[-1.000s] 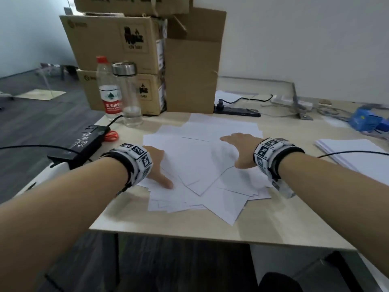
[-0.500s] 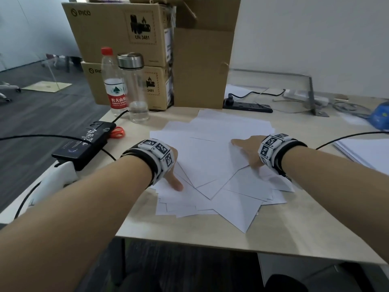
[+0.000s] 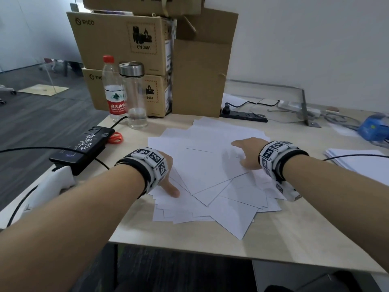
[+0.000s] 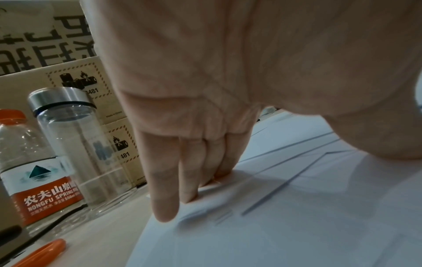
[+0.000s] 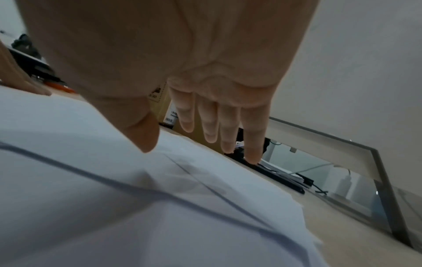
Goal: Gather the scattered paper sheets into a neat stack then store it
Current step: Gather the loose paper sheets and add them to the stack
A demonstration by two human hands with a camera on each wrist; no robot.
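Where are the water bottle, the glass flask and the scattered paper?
water bottle (image 3: pixel 115 95), head view, on its label.
glass flask (image 3: pixel 134 95), head view, on its clear body.
scattered paper (image 3: pixel 212 165), head view, on the top sheet.

Soft, even indoor light, faint shadows; the head view bends at its edges, both wrist views dimmer and blurred.

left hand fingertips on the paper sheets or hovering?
Touching. The left wrist view shows the left hand with straight fingers pressed down onto the edge of the paper sheets.
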